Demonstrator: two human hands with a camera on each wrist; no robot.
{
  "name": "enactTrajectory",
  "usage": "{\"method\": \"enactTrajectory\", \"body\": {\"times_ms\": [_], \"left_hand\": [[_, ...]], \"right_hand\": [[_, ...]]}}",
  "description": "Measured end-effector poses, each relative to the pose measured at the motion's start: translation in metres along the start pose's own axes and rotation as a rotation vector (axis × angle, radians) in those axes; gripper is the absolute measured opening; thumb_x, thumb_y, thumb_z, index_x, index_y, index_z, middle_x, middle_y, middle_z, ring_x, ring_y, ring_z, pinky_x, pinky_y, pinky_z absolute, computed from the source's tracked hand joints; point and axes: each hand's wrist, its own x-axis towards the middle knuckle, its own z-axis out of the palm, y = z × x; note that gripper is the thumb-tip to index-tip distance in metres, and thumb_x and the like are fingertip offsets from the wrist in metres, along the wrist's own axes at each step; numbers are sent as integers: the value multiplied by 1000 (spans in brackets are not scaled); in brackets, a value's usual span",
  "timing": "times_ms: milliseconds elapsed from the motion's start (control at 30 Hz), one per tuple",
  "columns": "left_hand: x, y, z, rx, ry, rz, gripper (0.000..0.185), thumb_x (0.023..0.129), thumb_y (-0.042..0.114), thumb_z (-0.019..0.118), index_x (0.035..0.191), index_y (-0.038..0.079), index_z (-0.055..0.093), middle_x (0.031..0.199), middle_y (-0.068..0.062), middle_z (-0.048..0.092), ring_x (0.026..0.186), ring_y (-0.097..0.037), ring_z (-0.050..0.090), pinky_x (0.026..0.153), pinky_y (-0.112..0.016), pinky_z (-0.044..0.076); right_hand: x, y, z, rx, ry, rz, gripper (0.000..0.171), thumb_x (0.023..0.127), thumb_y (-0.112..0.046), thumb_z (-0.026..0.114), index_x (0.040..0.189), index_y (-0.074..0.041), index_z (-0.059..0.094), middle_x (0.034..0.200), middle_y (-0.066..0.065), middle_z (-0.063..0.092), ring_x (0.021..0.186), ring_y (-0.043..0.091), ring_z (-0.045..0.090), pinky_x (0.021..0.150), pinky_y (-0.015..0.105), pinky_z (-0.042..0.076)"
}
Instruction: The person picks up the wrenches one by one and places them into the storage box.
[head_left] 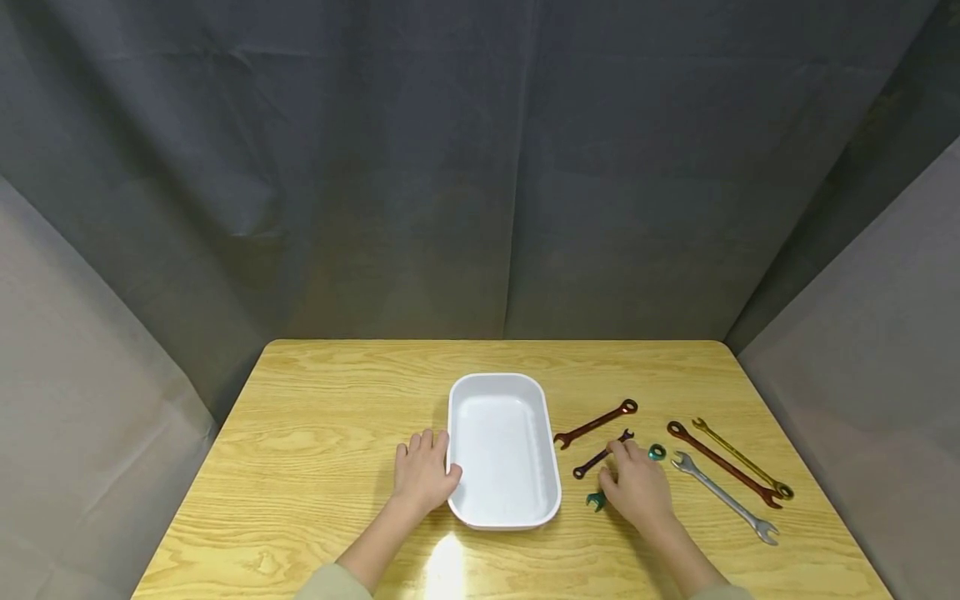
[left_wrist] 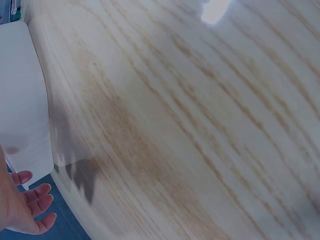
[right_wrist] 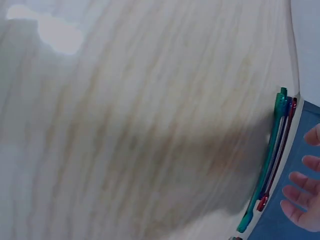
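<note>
A white rectangular tray [head_left: 459,417] stands in the middle of the wooden table [head_left: 322,417]. My left hand [head_left: 422,471] lies flat on the table with straight fingers, its thumb side against the tray's left rim; the left wrist view shows the fingertips [left_wrist: 31,200] beside the tray wall [left_wrist: 22,100]. My right hand [head_left: 636,487] rests with relaxed fingers over a green wrench [head_left: 596,500], whose two ends stick out from under it. Its fingertips touch a small dark red wrench [head_left: 592,461]. In the right wrist view the green wrench [right_wrist: 270,160] appears edge-on by the fingertips [right_wrist: 302,182].
Right of the tray lie more wrenches: a red-brown one [head_left: 596,423], a long red one [head_left: 723,464], a yellow one [head_left: 738,457] and a silver one [head_left: 723,497]. Grey cloth walls surround the table. The table's edges are near on the right and front.
</note>
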Motion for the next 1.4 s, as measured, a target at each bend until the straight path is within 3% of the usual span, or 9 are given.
{"method": "enactTrajectory", "body": {"times_ms": [467,1133,1400], "left_hand": [[-1,0,0,-11,-18,-3,50,79,39,49,120,11,51,112,-13,53,96,-28,46,76,-44,35],[0,1,0,-22,5,-2,48,78,38,52,117,10,52,106,-12,53,91,-27,46,74,-43,34],[-2,1,-1,-15,2,-4,48,78,38,51,118,10,53,104,-10,53,89,-26,46,73,-41,34]], "right_hand": [[-10,14,13,-39,-59,195,46,82,-24,58,113,8,49,103,27,51,90,42,51,59,48,45],[-5,13,9,-55,-261,417,69,86,-34,50,117,26,32,106,42,44,87,50,50,66,55,44],[0,6,6,46,-342,541,68,86,-33,44,113,27,28,96,43,45,83,52,52,63,54,45]]}}
